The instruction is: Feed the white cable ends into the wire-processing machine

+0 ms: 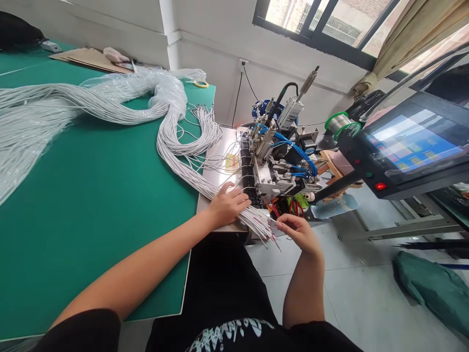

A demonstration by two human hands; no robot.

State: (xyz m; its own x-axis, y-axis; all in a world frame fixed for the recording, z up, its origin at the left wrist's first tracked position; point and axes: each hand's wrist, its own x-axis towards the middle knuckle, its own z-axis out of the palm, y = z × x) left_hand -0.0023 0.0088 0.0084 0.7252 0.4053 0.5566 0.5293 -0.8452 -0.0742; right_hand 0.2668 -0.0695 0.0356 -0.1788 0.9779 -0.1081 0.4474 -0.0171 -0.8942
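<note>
A thick bundle of white cables (190,178) runs across the green table and over the metal plate, its loose reddish ends fanned out past the plate's edge. My left hand (229,205) lies over the bundle near those ends, fingers bent and resting on it beside the machine. My right hand (296,230) pinches the end of one white cable between thumb and fingers, to the right of the bundle. The wire-processing machine (269,166), with metal cylinders and blue air tubes, stands just beyond my hands. Several single cables lead into the machine's near side.
A touchscreen panel (414,146) with a lit red button juts in at the right. Behind it sits a spool of solder-like wire (342,126). Clear plastic wrap (168,90) surrounds part of the cables on the green table (120,195). Red-handled tools (296,208) lie below the machine.
</note>
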